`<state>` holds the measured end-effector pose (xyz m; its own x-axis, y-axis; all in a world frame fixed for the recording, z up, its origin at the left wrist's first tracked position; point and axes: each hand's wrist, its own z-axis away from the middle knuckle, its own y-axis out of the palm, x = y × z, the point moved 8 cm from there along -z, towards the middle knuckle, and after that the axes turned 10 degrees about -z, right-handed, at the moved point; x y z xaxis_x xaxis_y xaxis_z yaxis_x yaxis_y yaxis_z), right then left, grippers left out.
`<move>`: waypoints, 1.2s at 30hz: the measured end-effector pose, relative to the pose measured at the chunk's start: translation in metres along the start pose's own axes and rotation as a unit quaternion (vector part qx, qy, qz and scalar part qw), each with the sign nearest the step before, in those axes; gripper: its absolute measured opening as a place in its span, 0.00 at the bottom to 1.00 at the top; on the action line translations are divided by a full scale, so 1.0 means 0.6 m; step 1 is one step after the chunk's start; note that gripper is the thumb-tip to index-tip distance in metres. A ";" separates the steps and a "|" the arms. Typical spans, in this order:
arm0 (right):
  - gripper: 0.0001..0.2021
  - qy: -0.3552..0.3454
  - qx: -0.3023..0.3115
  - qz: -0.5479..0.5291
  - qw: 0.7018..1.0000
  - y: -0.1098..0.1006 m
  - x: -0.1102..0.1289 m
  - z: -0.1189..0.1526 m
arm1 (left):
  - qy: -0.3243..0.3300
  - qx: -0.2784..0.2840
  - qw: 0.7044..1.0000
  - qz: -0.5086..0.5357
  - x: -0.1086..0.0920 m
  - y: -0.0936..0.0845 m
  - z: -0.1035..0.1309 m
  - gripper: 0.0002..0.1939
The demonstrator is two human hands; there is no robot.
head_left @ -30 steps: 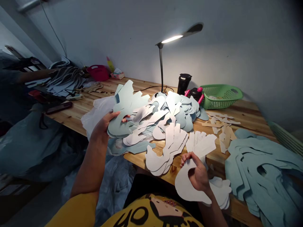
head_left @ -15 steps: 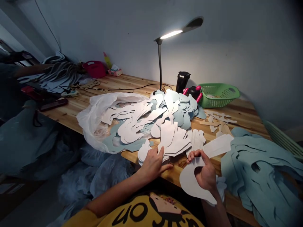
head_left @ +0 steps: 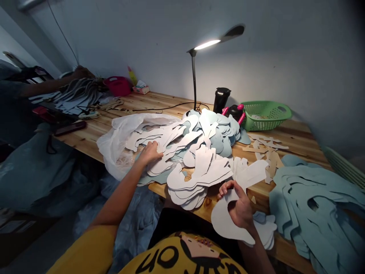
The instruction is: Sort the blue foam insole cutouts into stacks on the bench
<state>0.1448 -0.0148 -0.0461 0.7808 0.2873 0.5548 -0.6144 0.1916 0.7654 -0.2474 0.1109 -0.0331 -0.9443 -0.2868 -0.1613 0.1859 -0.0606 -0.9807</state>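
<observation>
My right hand (head_left: 241,207) is closed around a curved white cut-out piece (head_left: 224,220), with a hooked end and a long straight strip at the far side. My left hand (head_left: 150,153) is at the white cut-outs (head_left: 171,133) on the plastic bag, fingers bent and closed on the edge of one; its fingertips are partly hidden. Between my hands lies a fanned stack of similar white cut-outs (head_left: 209,169) at the table's front edge. More white pieces (head_left: 265,228) lie beside my right wrist.
Pale green-blue cut-outs (head_left: 322,198) are heaped at the right. A lit desk lamp (head_left: 193,76), a black cup (head_left: 221,99) and a green basket (head_left: 265,123) stand behind. Tan scraps (head_left: 272,161) lie on the wooden table (head_left: 168,99). At far left, another person's arm (head_left: 54,85) reaches over grey strips.
My left hand has left the fanned white stack and moved left and away from me to the cut-outs on the bag. My right hand keeps its piece, shifted slightly left.
</observation>
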 end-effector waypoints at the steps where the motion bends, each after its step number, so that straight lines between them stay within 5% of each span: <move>1: 0.14 0.001 0.001 -0.001 1.000 0.000 -0.001 0.000 | 0.004 0.002 1.000 0.012 0.004 -0.004 -0.005 0.30; 10: 0.15 0.003 -0.013 -0.004 1.000 -0.023 -0.001 -0.001 | 0.015 0.025 0.983 0.183 0.066 -0.058 -0.041 0.27; 15: 0.15 0.012 -0.002 -0.004 1.000 -0.007 -0.012 -0.007 | 0.063 -0.014 0.994 0.092 0.004 -0.029 -0.017 0.29; 19: 0.14 0.021 0.008 -0.005 1.000 0.004 -0.020 -0.005 | 0.100 -0.013 0.995 0.020 -0.033 -0.007 -0.006 0.22; 23: 0.14 0.009 -0.008 -0.006 1.000 -0.012 -0.012 -0.004 | 0.088 -0.027 0.995 0.026 -0.009 -0.031 -0.022 0.17; 28: 0.14 0.005 -0.014 -0.014 1.000 -0.020 -0.011 -0.005 | 0.045 -0.008 0.999 0.008 0.020 -0.030 -0.054 0.35; 33: 0.14 0.015 -0.003 -0.011 1.000 -0.010 -0.018 -0.004 | 0.086 0.000 0.996 0.034 0.018 -0.016 -0.068 0.20; 36: 0.15 0.011 -0.012 -0.010 1.000 -0.016 -0.014 -0.003 | 0.071 -0.027 0.995 0.057 0.044 -0.038 -0.075 0.22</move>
<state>0.1438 -0.0173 -0.0589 0.7905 0.3040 0.5317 -0.6012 0.2200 0.7682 -0.2888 0.1475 -0.0200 -0.9476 -0.1498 -0.2822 0.2829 0.0171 -0.9590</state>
